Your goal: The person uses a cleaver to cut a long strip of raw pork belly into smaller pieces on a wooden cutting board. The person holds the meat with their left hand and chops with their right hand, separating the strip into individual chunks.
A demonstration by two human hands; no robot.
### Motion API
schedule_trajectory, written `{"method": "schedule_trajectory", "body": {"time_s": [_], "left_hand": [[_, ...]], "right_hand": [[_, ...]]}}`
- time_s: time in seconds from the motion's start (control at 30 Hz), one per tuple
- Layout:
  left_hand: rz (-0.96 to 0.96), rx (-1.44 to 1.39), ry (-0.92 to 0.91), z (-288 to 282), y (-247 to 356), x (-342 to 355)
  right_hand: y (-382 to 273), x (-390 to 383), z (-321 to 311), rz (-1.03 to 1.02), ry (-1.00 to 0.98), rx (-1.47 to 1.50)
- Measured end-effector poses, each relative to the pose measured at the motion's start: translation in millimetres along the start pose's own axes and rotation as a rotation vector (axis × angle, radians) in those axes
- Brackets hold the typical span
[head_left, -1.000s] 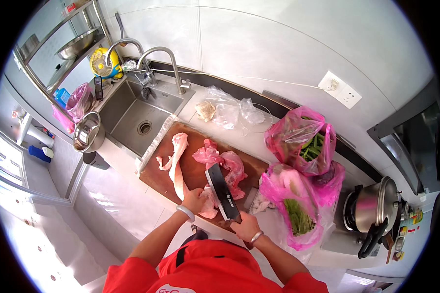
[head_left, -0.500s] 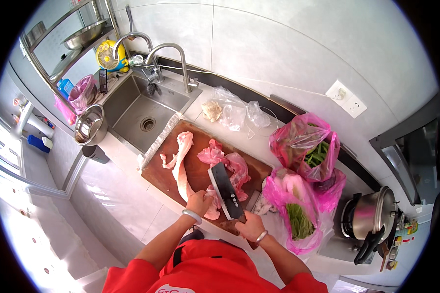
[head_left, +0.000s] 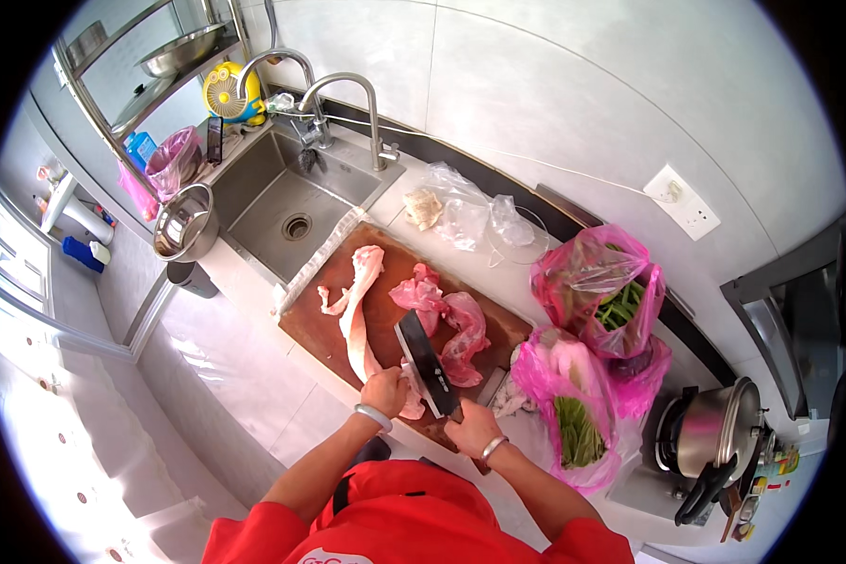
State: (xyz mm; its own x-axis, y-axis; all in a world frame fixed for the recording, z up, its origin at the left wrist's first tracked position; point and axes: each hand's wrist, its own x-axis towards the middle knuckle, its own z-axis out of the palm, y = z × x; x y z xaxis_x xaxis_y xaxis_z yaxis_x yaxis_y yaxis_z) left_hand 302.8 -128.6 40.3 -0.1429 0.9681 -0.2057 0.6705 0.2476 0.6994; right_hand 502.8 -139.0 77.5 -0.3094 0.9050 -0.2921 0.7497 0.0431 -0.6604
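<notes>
Head: cleaver [head_left: 425, 363] in right grip [head_left: 475, 428]; meat [head_left: 354, 324] against left [head_left: 383, 388].

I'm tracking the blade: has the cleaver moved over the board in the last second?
Yes, slightly: judged against the chopping board, the cleaver has shifted left, nearer to the long pale strip.
</notes>
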Motion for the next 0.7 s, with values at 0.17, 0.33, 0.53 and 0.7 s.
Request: {"method": "schedule_trajectory", "body": {"time_s": [0.17, 0.33, 0.53, 0.7], "left_hand": [[-0.008, 0.047, 0.044, 4, -9, -2], [-0.021, 0.075, 0.077, 7, -11, -3], [-0.006, 0.124, 0.070, 10, -13, -11], [0.059, 0.099, 0.099, 11, -19, -14]], "right_hand": [[-3, 10, -4, 0.074, -0.123, 0.137], [-19, 20, -9, 0.027, -0.126, -0.022], [-25, 33, -3, 0.045, -0.178, -0.034], [-10, 53, 23, -0.048, -0.074, 0.028]]}}
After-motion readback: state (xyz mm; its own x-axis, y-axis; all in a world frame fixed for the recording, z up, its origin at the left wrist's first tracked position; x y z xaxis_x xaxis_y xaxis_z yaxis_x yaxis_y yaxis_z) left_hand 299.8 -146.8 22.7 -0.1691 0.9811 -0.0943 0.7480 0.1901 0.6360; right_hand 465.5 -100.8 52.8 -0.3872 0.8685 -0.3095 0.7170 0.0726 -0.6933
